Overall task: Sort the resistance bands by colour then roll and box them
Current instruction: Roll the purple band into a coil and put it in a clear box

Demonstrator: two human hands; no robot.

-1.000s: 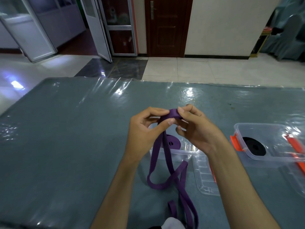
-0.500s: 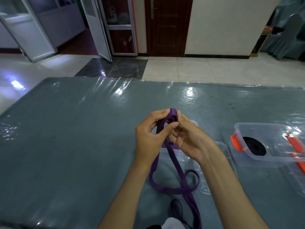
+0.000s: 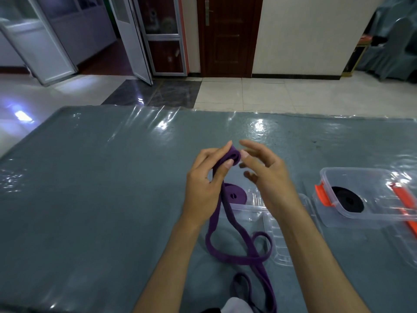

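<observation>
A long purple resistance band [image 3: 228,249] hangs from my hands and loops on the table toward its near edge. Its top end is a small roll pinched between thumb and fingers of my left hand [image 3: 204,184]. My right hand [image 3: 266,175] is beside the roll with fingers spread, only its thumb tip at the roll. Under my hands stands a clear plastic box [image 3: 255,210] holding a rolled purple band [image 3: 235,195]. To the right, a second clear box [image 3: 356,177] with orange clips holds a rolled black band [image 3: 347,198].
The table [image 3: 101,188] is grey-green under a shiny plastic sheet. A clear lid [image 3: 279,240] lies beside the purple box. An orange strip [image 3: 404,204] rests on the right box's edge. A dark band loop [image 3: 242,288] lies at the near edge.
My right hand has let go of the roll and spread its fingers. The left hand keeps the roll and has turned it slightly. The hanging loops have shifted on the table.
</observation>
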